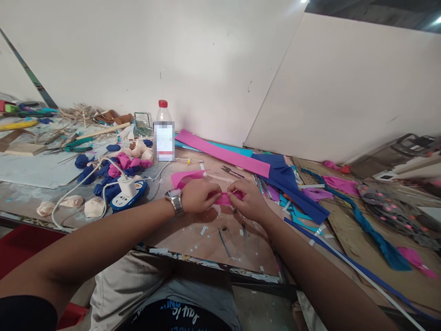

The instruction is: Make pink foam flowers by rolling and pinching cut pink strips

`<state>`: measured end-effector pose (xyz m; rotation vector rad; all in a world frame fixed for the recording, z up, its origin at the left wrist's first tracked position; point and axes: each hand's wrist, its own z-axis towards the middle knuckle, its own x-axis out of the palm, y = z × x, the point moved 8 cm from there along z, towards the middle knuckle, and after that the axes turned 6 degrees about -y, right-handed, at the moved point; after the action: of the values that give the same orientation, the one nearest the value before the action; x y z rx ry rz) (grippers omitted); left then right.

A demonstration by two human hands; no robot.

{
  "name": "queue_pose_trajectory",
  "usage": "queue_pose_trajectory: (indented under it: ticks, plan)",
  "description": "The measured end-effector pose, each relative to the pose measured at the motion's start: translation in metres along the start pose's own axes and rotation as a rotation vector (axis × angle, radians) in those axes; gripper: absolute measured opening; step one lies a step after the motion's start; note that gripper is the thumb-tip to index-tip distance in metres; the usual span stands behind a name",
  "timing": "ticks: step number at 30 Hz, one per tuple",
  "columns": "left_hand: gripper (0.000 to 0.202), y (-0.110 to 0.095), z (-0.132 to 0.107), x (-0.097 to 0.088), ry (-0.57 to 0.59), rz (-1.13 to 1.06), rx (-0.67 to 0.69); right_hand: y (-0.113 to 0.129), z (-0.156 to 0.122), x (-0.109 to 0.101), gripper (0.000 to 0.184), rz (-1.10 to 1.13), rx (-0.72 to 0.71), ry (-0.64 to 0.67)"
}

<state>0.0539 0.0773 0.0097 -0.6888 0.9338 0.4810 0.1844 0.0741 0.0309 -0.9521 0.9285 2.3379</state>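
Note:
A narrow pink foam strip (225,199) is pinched between both my hands just above the worktable (193,236). My left hand (199,195), with a metal wristwatch (175,201) on the wrist, is closed on the strip's left end. My right hand (248,198) is closed on its right end, fingertips curled over it. A loose pink foam piece (186,177) lies just behind my left hand. Small scissors (231,172) rest behind my right hand.
A red-capped plastic bottle (163,132) stands at the back. A blue power strip (128,195) with white plug and cable lies left, beside blue, pink and cream foam flowers (119,166). Long pink sheet (220,151), dark blue sheet (292,184), teal strips (365,230) spread right.

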Motion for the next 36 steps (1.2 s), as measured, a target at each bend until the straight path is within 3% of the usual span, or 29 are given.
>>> queue_pose_trajectory:
  ticks: [16, 22, 36]
  plan:
    - [0.029, 0.002, 0.000, 0.001, 0.051, -0.130, -0.037, 0.006, -0.002, 0.006, 0.009, 0.024, -0.028, 0.088]
    - [0.023, 0.001, 0.002, 0.000, 0.082, -0.258, -0.082, 0.003, -0.003, 0.006, 0.010, -0.021, -0.052, 0.038]
    - [0.019, 0.005, 0.003, 0.002, 0.079, -0.308, -0.123, 0.021, -0.002, 0.000, 0.013, -0.046, -0.174, -0.026]
